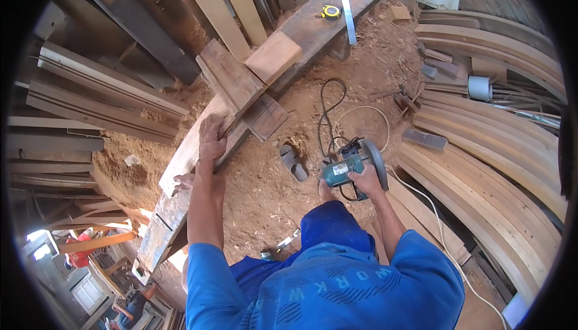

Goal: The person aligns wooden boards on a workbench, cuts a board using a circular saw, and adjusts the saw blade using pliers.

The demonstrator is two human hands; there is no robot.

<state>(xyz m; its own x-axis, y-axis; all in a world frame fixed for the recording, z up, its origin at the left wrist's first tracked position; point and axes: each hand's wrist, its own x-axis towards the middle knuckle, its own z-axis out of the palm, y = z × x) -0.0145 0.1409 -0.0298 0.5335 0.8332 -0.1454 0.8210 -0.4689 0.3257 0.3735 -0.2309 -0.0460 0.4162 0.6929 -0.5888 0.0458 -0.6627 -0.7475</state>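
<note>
My right hand grips a green circular saw with a round dark guard, held above the sawdust-covered ground beside my knee. My left hand is closed at the near end of a brown wooden board; its fingertips are partly hidden. That board lies across a long bench plank, with a short wood piece sticking out under it on the right. A pale wood block lies just beyond. One bare foot rests on the bench near my left hand.
A yellow tape measure and a try square lie on the far bench. Curved planks are stacked at the right. A cable and a sandal lie on the ground. Other people are at lower left.
</note>
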